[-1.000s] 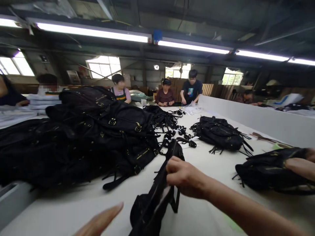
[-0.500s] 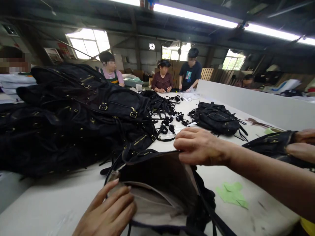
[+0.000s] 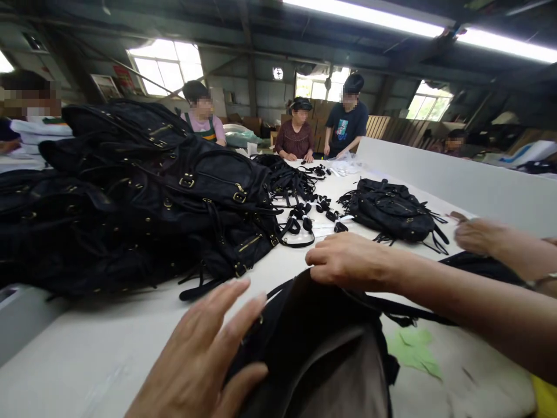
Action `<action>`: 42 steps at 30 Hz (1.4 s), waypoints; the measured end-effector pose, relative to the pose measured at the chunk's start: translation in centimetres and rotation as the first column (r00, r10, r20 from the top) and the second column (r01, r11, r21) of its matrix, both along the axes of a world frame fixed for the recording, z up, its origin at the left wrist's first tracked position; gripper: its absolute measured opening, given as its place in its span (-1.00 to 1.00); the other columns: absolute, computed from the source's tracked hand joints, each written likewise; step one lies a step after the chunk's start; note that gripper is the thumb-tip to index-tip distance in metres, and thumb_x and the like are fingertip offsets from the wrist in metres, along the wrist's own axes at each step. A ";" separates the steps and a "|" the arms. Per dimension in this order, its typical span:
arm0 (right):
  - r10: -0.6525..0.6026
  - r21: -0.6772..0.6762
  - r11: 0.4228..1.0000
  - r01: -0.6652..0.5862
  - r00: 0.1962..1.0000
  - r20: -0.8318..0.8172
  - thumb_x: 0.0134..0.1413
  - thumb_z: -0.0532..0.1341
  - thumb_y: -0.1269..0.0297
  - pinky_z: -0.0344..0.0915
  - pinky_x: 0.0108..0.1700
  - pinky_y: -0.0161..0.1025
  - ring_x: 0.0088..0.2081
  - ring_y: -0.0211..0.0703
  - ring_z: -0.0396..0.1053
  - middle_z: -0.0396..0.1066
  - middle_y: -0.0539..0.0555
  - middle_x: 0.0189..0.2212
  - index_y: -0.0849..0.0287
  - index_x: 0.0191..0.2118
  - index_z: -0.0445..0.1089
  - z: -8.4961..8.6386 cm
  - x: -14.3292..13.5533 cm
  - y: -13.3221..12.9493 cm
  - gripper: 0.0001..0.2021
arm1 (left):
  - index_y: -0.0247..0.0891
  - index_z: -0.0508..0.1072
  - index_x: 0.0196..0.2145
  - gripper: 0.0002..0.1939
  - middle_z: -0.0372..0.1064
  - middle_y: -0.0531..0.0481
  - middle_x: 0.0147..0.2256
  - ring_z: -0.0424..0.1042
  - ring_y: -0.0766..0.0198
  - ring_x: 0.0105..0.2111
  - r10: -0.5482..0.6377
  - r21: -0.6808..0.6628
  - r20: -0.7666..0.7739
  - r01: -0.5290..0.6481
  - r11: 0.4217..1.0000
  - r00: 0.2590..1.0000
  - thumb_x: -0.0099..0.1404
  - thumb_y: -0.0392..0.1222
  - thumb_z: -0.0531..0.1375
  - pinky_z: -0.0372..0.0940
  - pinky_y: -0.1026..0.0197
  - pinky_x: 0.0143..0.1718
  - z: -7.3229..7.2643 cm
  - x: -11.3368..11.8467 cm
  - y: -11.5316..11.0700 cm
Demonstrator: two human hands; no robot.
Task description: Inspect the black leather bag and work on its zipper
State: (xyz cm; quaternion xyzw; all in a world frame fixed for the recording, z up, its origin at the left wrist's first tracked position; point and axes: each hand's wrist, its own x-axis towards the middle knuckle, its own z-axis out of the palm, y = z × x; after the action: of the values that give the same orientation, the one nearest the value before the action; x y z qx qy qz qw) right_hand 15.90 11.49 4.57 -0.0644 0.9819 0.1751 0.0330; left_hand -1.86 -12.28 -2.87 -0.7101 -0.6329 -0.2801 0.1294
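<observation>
A black bag [image 3: 317, 337] with a brown lining lies on the white table [image 3: 100, 354] right in front of me, its mouth turned towards me. My right hand [image 3: 348, 261] pinches the bag's upper rim. My left hand [image 3: 204, 354] has its fingers spread and rests against the bag's left side, thumb on the fabric, without closing around it.
A tall pile of black bags [image 3: 152, 197] fills the left half of the table. One more black bag [image 3: 391, 209] and loose black straps [image 3: 304, 215] lie further back. Another person's hand [image 3: 478, 235] reaches in from the right. Green paper scraps [image 3: 413, 348] lie near the edge. Several people work at the far end.
The bag has been turned and pulled nearer. My left hand let go of its lower rim and spread its fingers; my right hand keeps its hold on the rim.
</observation>
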 end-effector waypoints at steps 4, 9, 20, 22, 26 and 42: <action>-0.174 -0.016 0.985 0.175 0.984 0.038 0.16 0.21 0.47 0.00 -0.45 -0.28 -0.42 -0.19 0.32 0.39 0.04 -0.43 0.21 -0.36 0.41 0.3 0.0 -0.4 -0.91 | -0.22 0.27 0.15 -0.58 0.45 -0.12 0.00 0.49 0.17 -0.07 0.031 -0.339 0.048 -0.013 0.941 0.998 0.38 -0.11 -0.04 0.47 0.16 -0.10 -0.3 -0.5 3.3; -0.329 -0.052 0.943 0.329 0.944 0.005 0.13 0.17 0.47 0.14 -0.44 -0.25 -0.41 -0.11 0.36 0.40 0.11 -0.42 0.26 -0.34 0.42 -0.3 -1.6 -0.6 -0.91 | -0.28 0.25 0.17 -0.45 0.32 -0.24 0.12 0.40 -0.01 0.07 0.084 -0.433 0.059 -0.051 0.900 0.995 0.28 0.00 0.05 0.37 -0.08 0.06 -0.8 1.1 4.3; -0.021 -0.467 0.884 0.014 1.000 -0.011 0.04 0.30 0.33 0.11 -0.56 -0.26 -0.64 -0.26 0.13 0.24 -0.06 -0.66 0.16 -0.55 0.36 -9.2 -0.4 -7.6 -0.80 | -0.24 0.36 0.01 -0.47 0.47 -0.07 -0.07 0.44 0.08 -0.06 0.386 -0.515 0.777 0.149 0.844 0.498 0.27 0.21 0.14 0.37 0.23 -0.14 0.4 -4.3 6.1; 0.003 -0.552 0.827 0.107 0.981 0.194 -0.13 0.37 0.41 -0.06 -0.68 -0.31 -0.76 -0.34 -0.05 0.04 -0.13 -0.82 0.15 -0.71 0.27 -10.0 0.6 -7.6 -0.69 | -0.25 0.37 0.01 -0.46 0.47 -0.09 -0.07 0.45 0.08 -0.06 0.411 -0.499 0.827 0.164 0.851 0.383 0.25 0.20 0.19 0.39 0.26 -0.19 0.0 -3.8 6.0; -0.125 -0.482 0.850 0.215 0.969 0.212 -0.06 0.36 0.29 -0.09 -0.70 -0.34 -0.77 -0.29 0.06 0.16 -0.06 -0.80 0.18 -0.66 0.40 -7.5 -0.3 -7.3 -0.74 | -0.22 0.29 0.11 -0.30 0.51 -0.06 -0.20 0.51 0.12 -0.20 0.409 -0.385 0.910 0.232 0.893 -0.063 0.10 0.09 0.36 0.42 0.27 -0.31 -0.9 -1.5 6.2; -0.032 -0.367 0.925 -0.097 0.943 -0.332 -0.08 0.17 0.48 0.00 -0.57 -0.25 -0.64 -0.25 0.26 0.32 -0.03 -0.61 0.16 -0.52 0.20 -11.1 -1.4 -7.7 -0.87 | -0.35 0.36 -0.23 -0.42 0.29 0.06 -0.44 0.23 0.40 -0.46 0.110 -0.036 0.902 0.180 0.983 -0.418 -0.03 0.13 0.41 0.12 0.32 -0.37 -3.8 2.7 4.5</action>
State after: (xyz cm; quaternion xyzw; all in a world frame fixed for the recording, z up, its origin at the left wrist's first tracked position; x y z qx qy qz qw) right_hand 14.53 3.77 -6.51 -0.0557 0.9873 -0.0087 -0.1487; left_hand 0.79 -7.83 -6.70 -0.1744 -0.4465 -0.6963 -0.5341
